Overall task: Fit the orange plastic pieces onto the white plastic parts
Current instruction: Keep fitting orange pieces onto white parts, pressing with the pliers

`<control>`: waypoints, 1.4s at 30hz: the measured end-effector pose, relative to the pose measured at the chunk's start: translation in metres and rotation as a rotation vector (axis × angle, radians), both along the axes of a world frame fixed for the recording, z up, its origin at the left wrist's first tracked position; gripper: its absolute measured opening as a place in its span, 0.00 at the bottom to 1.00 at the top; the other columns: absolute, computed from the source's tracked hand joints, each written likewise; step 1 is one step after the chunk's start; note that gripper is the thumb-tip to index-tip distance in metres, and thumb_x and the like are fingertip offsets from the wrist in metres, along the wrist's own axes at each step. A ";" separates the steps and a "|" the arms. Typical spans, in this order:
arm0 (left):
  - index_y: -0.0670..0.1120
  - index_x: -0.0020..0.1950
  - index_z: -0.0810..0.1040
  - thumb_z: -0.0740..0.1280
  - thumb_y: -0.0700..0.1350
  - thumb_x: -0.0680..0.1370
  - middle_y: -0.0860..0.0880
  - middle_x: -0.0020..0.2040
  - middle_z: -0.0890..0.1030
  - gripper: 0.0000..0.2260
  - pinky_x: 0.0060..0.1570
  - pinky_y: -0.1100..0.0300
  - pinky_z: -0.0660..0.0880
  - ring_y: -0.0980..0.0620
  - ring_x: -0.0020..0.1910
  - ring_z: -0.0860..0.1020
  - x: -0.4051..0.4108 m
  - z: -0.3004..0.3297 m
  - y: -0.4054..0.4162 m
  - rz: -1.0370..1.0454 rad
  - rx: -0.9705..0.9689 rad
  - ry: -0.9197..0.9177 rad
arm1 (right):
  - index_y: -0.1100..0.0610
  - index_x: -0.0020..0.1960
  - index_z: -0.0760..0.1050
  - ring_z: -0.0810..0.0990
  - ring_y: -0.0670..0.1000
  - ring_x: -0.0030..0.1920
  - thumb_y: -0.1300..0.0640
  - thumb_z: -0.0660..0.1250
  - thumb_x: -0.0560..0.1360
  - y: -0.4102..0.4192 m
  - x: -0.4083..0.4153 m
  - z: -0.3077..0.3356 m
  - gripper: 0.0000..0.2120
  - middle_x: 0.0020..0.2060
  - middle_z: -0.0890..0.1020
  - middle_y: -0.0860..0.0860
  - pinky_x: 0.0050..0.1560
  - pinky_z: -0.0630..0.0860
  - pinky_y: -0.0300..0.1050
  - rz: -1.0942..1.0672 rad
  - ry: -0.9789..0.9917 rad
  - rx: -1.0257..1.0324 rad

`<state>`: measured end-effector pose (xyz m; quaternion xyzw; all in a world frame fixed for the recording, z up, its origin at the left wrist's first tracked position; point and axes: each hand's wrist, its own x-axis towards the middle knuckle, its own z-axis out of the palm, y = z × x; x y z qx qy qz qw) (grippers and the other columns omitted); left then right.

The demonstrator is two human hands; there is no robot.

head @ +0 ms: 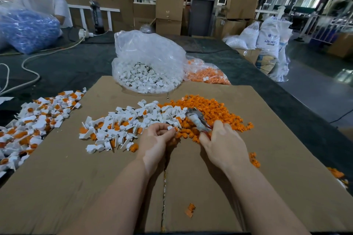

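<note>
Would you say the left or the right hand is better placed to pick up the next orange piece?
Right. The right hand rests at the edge of the loose orange pieces, while the left hand already pinches a white part.

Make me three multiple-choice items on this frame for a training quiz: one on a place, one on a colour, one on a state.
1. Where does the open clear bag of white parts stand?
A. at the cardboard sheet's far edge
B. on the floor
C. under the right hand

2. What colour is the loose pile under the right hand?
A. blue
B. green
C. orange

3. What is the left hand doing?
A. lying flat
B. pinching a small white part
C. gripping a cable

Answers: 1 A, it sits beyond both piles; 2 C, orange pieces surround it; 3 B, fingertips close on the part.
</note>
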<state>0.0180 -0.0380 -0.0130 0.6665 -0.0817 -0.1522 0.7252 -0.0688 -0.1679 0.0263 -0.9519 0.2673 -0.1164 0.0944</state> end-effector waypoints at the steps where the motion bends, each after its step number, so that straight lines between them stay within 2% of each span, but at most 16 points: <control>1: 0.38 0.47 0.77 0.68 0.38 0.75 0.40 0.37 0.81 0.04 0.34 0.62 0.78 0.51 0.33 0.79 0.000 0.001 0.000 0.002 -0.033 0.031 | 0.56 0.49 0.66 0.73 0.56 0.49 0.45 0.55 0.78 0.002 0.000 0.004 0.14 0.49 0.74 0.54 0.45 0.67 0.47 0.040 0.011 0.107; 3: 0.37 0.48 0.77 0.68 0.37 0.75 0.42 0.35 0.80 0.05 0.36 0.60 0.78 0.52 0.31 0.78 0.001 0.002 0.000 0.007 -0.070 0.074 | 0.57 0.49 0.69 0.74 0.55 0.47 0.45 0.55 0.78 0.006 0.001 0.012 0.15 0.46 0.75 0.53 0.43 0.68 0.47 0.115 0.065 0.296; 5: 0.35 0.49 0.76 0.68 0.37 0.75 0.44 0.33 0.79 0.06 0.37 0.58 0.77 0.52 0.30 0.76 0.003 0.003 0.001 0.004 -0.090 0.100 | 0.59 0.51 0.72 0.75 0.55 0.45 0.45 0.56 0.78 0.006 0.002 0.015 0.17 0.44 0.77 0.55 0.40 0.68 0.46 0.183 0.119 0.383; 7: 0.35 0.50 0.76 0.67 0.36 0.75 0.44 0.33 0.78 0.06 0.35 0.58 0.77 0.52 0.30 0.76 0.004 0.004 0.002 -0.002 -0.094 0.113 | 0.61 0.49 0.73 0.73 0.53 0.38 0.46 0.56 0.78 0.009 0.001 0.018 0.17 0.38 0.75 0.54 0.33 0.64 0.44 0.226 0.149 0.449; 10: 0.35 0.51 0.75 0.66 0.36 0.76 0.44 0.34 0.78 0.06 0.33 0.61 0.78 0.53 0.30 0.75 0.003 0.006 0.002 0.002 -0.099 0.116 | 0.59 0.39 0.70 0.66 0.50 0.31 0.49 0.57 0.78 0.009 -0.003 0.025 0.15 0.31 0.68 0.52 0.30 0.58 0.44 0.252 0.175 0.519; 13: 0.34 0.52 0.75 0.66 0.35 0.76 0.43 0.35 0.77 0.07 0.38 0.56 0.78 0.51 0.31 0.75 0.002 0.006 0.002 0.004 -0.102 0.119 | 0.56 0.35 0.65 0.62 0.50 0.29 0.50 0.57 0.78 0.008 -0.006 0.032 0.15 0.29 0.65 0.52 0.30 0.58 0.44 0.271 0.206 0.583; 19: 0.33 0.52 0.74 0.65 0.34 0.76 0.43 0.35 0.76 0.06 0.34 0.60 0.78 0.52 0.31 0.74 0.001 0.006 0.000 0.023 -0.099 0.108 | 0.56 0.35 0.64 0.62 0.50 0.30 0.49 0.55 0.79 0.008 -0.011 0.035 0.17 0.30 0.64 0.53 0.34 0.58 0.46 0.287 0.251 0.596; 24: 0.34 0.51 0.75 0.65 0.35 0.76 0.43 0.35 0.77 0.06 0.36 0.58 0.78 0.52 0.31 0.75 0.001 0.006 -0.001 0.032 -0.101 0.118 | 0.54 0.33 0.65 0.63 0.48 0.28 0.49 0.55 0.79 0.009 -0.012 0.038 0.17 0.28 0.66 0.49 0.32 0.59 0.45 0.289 0.244 0.622; 27: 0.34 0.51 0.75 0.65 0.35 0.76 0.43 0.35 0.77 0.05 0.34 0.60 0.78 0.52 0.31 0.75 0.001 0.006 -0.001 0.037 -0.106 0.122 | 0.54 0.34 0.66 0.63 0.48 0.27 0.49 0.55 0.79 0.009 -0.013 0.039 0.17 0.28 0.66 0.49 0.31 0.59 0.44 0.296 0.251 0.630; 36: 0.38 0.45 0.75 0.63 0.34 0.77 0.47 0.31 0.77 0.02 0.31 0.64 0.77 0.55 0.28 0.74 0.000 0.007 0.002 0.014 -0.135 0.108 | 0.54 0.36 0.69 0.69 0.51 0.33 0.47 0.56 0.78 0.011 -0.011 0.037 0.16 0.33 0.72 0.52 0.37 0.64 0.45 0.291 0.270 0.655; 40: 0.37 0.46 0.75 0.64 0.34 0.77 0.44 0.33 0.77 0.01 0.38 0.58 0.75 0.52 0.31 0.74 0.000 0.007 0.002 0.014 -0.104 0.099 | 0.51 0.38 0.66 0.68 0.46 0.33 0.42 0.55 0.78 0.013 -0.011 0.033 0.16 0.35 0.69 0.47 0.33 0.61 0.41 0.313 0.268 0.516; 42: 0.38 0.46 0.75 0.63 0.34 0.77 0.44 0.33 0.76 0.02 0.36 0.59 0.75 0.52 0.31 0.74 0.001 0.006 0.002 0.006 -0.106 0.103 | 0.49 0.37 0.62 0.66 0.44 0.34 0.41 0.56 0.78 0.015 -0.010 0.031 0.16 0.36 0.67 0.46 0.31 0.59 0.39 0.325 0.251 0.466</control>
